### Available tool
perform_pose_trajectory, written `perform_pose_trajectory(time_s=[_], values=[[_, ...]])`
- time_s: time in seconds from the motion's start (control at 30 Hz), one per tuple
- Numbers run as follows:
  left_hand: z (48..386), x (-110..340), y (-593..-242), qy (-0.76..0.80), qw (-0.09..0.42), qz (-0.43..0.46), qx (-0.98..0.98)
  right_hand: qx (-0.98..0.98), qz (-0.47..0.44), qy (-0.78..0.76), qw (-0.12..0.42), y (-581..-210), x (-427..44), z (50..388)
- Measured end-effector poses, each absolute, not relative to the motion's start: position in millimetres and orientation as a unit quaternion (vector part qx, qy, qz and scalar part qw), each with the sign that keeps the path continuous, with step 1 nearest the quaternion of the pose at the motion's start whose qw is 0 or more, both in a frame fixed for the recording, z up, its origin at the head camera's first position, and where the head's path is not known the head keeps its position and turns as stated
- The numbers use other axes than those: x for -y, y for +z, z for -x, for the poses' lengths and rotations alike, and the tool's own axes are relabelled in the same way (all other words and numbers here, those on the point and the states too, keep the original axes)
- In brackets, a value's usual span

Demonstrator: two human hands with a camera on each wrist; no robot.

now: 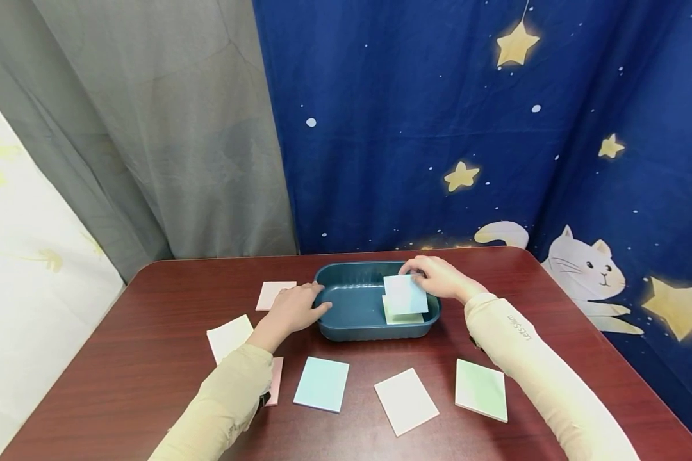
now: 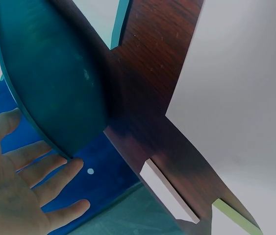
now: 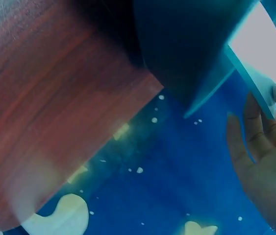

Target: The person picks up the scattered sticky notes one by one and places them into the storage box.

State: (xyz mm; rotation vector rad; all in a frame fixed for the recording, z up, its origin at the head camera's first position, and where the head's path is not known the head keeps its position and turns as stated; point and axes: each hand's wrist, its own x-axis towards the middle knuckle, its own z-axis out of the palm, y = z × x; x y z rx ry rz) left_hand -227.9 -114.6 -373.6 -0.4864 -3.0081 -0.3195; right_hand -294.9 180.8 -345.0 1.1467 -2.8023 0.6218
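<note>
Light blue pad (image 1: 405, 294) is right of the middle of the head view, over a green pad (image 1: 402, 319) in the blue tub (image 1: 375, 333). The right grip (image 1: 440, 279) pinches it. The left grip (image 1: 293, 310) is loose, fingers touching the tub's left end. A white pad (image 1: 406, 401) lies low on the worktop (image 1: 167, 307).

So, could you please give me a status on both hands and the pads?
Right hand pinching pale blue pad, over pale green pad in teal bin. Left hand at bin's left rim. No obstruction visible.
</note>
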Motion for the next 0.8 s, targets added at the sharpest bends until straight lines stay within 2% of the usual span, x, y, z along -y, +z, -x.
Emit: perform_pose_trajectory(time_s=[0.27,0.4,0.8], values=[[229.0,114.6,-375.1,-0.106,0.038,0.156,0.981,0.920,-0.327,0.213,-0.026,-361.4,-180.0,302.3],[228.6,114.8,-374.7,-0.106,0.039,0.158,0.981,0.919,-0.330,0.212,-0.030,-365.4,-178.6,303.2],[227.7,114.3,-373.4,-0.107,0.039,0.158,0.981,0.942,-0.328,0.058,0.050,-384.4,-167.2,304.9]])
